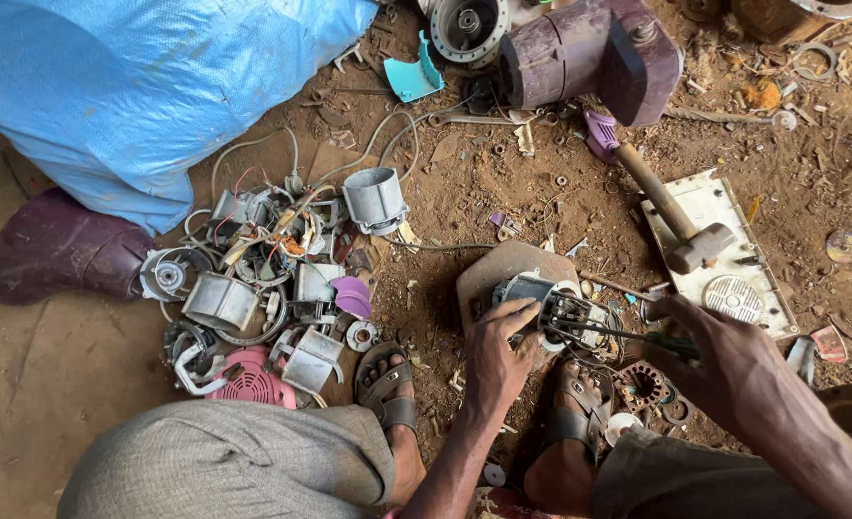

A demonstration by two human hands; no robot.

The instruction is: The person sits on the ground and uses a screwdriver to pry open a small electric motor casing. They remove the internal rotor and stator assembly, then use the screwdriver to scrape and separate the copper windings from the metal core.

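Left hand [498, 351] fingers grip the small motor [541, 303]; right hand [724, 360] fingers clasp a screwdriver [628, 336] against it

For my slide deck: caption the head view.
Left hand steadies a small motor while right hand works a screwdriver into it.

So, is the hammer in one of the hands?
No, the hammer lies on a white plate, apart from both hands.

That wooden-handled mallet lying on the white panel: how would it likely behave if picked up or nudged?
The wooden-handled mallet with the grey metal head probably feels head-heavy, since the block-like head looks solid. It looks rigid, not floppy. Nudged, the round handle might pivot, but the head resting on the flat white metal panel would likely stop it rolling.
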